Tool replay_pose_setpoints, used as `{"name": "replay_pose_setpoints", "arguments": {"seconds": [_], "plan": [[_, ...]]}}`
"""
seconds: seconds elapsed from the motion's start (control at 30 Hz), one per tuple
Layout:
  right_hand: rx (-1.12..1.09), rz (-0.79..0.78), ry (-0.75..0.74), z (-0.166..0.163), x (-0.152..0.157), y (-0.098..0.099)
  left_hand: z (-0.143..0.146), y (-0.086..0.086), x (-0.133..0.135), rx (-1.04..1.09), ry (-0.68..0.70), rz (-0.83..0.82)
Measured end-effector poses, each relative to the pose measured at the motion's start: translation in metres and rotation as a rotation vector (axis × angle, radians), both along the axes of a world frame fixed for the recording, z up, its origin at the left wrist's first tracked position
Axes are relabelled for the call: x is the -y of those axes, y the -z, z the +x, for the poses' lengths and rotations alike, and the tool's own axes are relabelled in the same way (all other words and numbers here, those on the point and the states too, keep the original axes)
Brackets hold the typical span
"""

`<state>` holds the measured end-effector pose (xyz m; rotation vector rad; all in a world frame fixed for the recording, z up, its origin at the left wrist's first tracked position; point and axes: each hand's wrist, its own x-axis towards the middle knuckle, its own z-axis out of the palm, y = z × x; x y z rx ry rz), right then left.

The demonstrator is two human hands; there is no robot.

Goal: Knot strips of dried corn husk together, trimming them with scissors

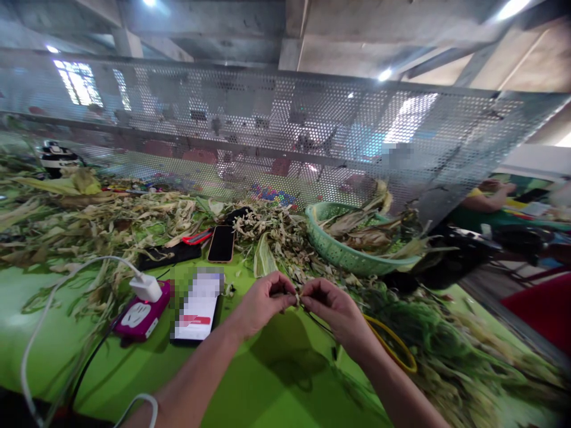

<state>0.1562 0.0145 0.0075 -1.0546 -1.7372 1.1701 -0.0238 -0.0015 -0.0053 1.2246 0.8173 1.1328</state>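
Note:
Over the green table (250, 380), my left hand (267, 300) and my right hand (330, 306) meet with their fingertips nearly touching. Both are closed in a pinch on a small pale piece of plant husk (298, 297), mostly covered by the fingers. A thin dark strand runs down beneath the right fingers; whether it belongs to the piece I cannot tell. Just beyond the hands lies a heap of dried plant scraps (276, 229), with a broad pale green husk (264, 255) at its near edge.
Left of my hands are a lit phone (196, 309) and a purple power strip (145, 312) with a charger. Farther back lie a dark phone (221, 244) and a red cutter (197, 238). A green basket (357, 258) holds husks. Green netting (414, 321) lies right, before a perforated metal screen (250, 119).

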Motion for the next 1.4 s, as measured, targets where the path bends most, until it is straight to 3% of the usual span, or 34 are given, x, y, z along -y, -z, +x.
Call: {"name": "replay_pose_setpoints", "arguments": {"seconds": [0.43, 0.67, 0.83, 1.4], "plan": [[0.051, 0.022, 0.035, -0.004, 0.003, 0.002, 0.000, 0.002, 0.000, -0.016, -0.016, 0.030], [0.005, -0.068, -0.028, -0.006, 0.006, -0.005, -0.001, -0.003, 0.002, 0.024, -0.019, -0.039], [-0.058, -0.121, -0.022, -0.008, 0.007, -0.007, 0.001, 0.003, 0.001, 0.017, -0.026, 0.010], [-0.118, -0.044, 0.084, -0.010, 0.006, 0.003, 0.000, 0.005, -0.001, -0.035, -0.005, 0.097]]}}
